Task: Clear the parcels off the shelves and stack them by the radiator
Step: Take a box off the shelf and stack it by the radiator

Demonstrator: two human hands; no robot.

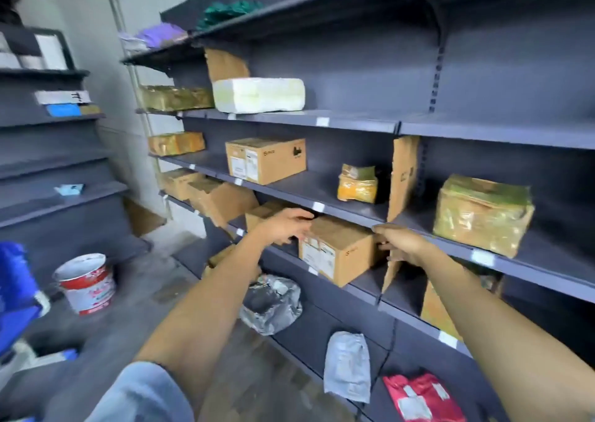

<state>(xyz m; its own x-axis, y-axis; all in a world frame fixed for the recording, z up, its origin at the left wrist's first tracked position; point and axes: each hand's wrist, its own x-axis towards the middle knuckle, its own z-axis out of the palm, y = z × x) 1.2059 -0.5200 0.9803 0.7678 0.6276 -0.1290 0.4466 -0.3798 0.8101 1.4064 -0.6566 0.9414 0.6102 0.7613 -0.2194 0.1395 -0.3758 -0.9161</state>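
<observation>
a red and white plastic bucket [85, 283] is standing on the grey concrete floor [180, 289], and a blue plastic item [16, 289] is sitting at the left edge.

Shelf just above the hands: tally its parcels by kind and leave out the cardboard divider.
Plain cardboard box: 1
Yellowish tape-wrapped parcels: 3
Total: 4

Tight room around the box, mid-frame

The shelf edge [347, 212] hung just over the cardboard box [338, 251] between my hands; an upright cardboard divider [394, 270] crowded its right side, another box [262, 212] its left. The shelf stretch at right of centre lay open.
</observation>
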